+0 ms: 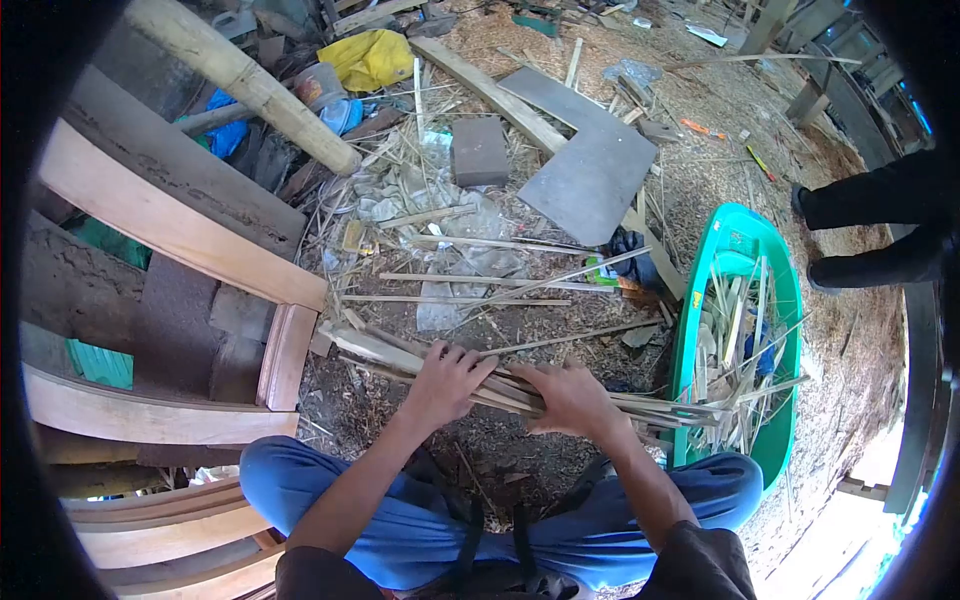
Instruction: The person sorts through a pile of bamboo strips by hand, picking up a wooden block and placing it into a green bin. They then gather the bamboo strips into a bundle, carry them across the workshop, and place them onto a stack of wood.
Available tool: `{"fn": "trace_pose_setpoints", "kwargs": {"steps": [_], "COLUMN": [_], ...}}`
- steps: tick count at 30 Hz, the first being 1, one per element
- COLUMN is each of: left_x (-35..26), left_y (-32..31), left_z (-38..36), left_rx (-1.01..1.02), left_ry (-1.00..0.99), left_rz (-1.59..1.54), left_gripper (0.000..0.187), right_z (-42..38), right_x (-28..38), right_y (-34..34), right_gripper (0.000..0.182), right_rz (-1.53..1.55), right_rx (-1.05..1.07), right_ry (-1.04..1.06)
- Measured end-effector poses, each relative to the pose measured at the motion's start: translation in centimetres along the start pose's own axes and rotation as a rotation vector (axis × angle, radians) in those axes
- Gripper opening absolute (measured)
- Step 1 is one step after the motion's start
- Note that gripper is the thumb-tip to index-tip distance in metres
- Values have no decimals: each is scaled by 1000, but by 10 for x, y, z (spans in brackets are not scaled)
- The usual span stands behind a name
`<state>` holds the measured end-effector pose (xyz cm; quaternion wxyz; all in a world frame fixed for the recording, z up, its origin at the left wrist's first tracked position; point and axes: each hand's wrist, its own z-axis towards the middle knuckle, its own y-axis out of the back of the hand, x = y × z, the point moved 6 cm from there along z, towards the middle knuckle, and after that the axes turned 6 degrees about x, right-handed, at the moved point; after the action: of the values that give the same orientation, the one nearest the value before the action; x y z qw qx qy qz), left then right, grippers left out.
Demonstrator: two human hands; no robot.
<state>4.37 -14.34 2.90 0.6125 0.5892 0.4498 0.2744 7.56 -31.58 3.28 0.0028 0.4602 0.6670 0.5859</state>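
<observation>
A bundle of long thin wood strips point(372, 350) lies across in front of my knees. My left hand point(447, 380) is closed round its middle, fingers curled over the top. Close to its right, my right hand point(573, 400) also grips the bundle, thumb and fingers wrapped over the strips. The bundle's right end reaches over the near rim of a green plastic tub point(683, 350), which holds more strips and scraps. Several loose strips point(455, 301) are scattered on the ground beyond my hands.
Curved wooden frame pieces point(180, 215) stand at the left, below a slanting pole point(245, 85). A dark block point(480, 152), an L-shaped grey board point(595, 175) and a yellow bag point(367, 60) lie farther off. A person's dark-clothed legs point(870, 205) are at the right.
</observation>
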Motion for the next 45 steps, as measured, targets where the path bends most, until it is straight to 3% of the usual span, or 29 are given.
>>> {"fn": "trace_pose_setpoints", "kwargs": {"steps": [8, 11, 13, 16, 17, 19, 26, 28, 29, 32, 34, 35, 40, 45], "left_x": [12, 22, 29, 33, 34, 32, 34, 33, 33, 27, 26, 27, 16, -13], "left_y": [-11, -28, -24, -18, -14, -7, 2, 7, 10, 14, 9, 6, 11, 79], "left_z": [-8, -12, -11, -12, -10, -8, -7, -8, -9, -9, -7, -5, 0, 9], "left_rx": [-23, -48, -51, -65, -83, -98, -166, -181, -194, -165, -138, -117, -125, -94], "left_ry": [-10, 17, 33, 65, 75, 77, 89, 92, 90, 88, 91, 109, 91, 145], "left_rz": [101, 114, 165, 207, 207, 187, 151, 123, 97, 91, 78, 69, 36, -38], "left_gripper": [62, 58, 54, 50, 50, 50, 51, 53, 55, 57, 59, 60, 62, 65], "right_z": [5, 9, 17, 23, 23, 25, 29, 24, 23, 18, 22, 21, 7, -29], "right_x": [19, 23, 15, 13, 12, 8, 15, 30, 34, 36, 22, 18, 16, 41], "right_y": [-4, -18, -26, -24, -22, -17, 1, 15, 17, 21, 1, -3, 12, 74], "right_gripper": [101, 101, 72, 61, 61, 86, 80, 81, 81, 65, 55, 48, 41, 39], "right_rz": [-31, -280, -319, -347, -346, -286, -284, -435, -434, -458, -386, -387, -291, -337], "right_rx": [-6, -137, -314, -412, -410, -308, -225, -503, -503, -559, -395, -414, -386, -460], "right_ry": [-12, -85, -122, -61, -62, -99, -112, -43, -49, -127, -158, -129, -126, -143]}}
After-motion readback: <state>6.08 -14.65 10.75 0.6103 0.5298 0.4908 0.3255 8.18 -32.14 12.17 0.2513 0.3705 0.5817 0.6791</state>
